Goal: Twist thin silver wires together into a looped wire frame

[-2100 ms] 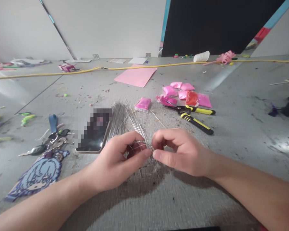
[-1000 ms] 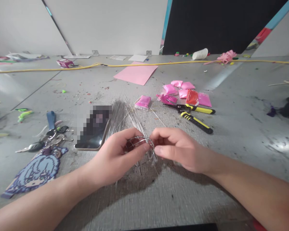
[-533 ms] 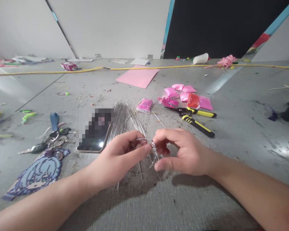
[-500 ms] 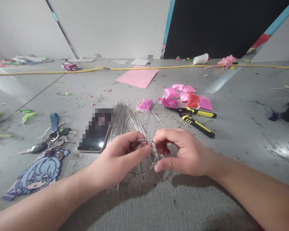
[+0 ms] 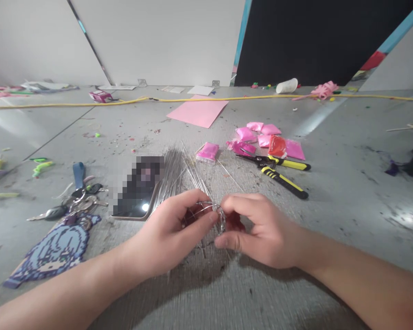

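Note:
A ring of twisted silver wire is between my two hands. My left hand pinches its upper left part between thumb and forefinger. My right hand grips the ring's right side, thumb below and fingers curled behind it. Loose straight wires lie on the table just beyond my hands, and a dense bundle of thin wires lies beside the phone. Pliers with yellow and black handles rest open past my right hand.
Pink packets and a red packet lie behind the pliers. Keys and a blue pixel-pattern charm are at the left. A pink sheet, a yellow cord and a white cup are farther back.
My right hand's thumb has moved slightly left and its fingers have closed in on the ring. My left hand keeps its pinch, with the thumb shifted slightly right.

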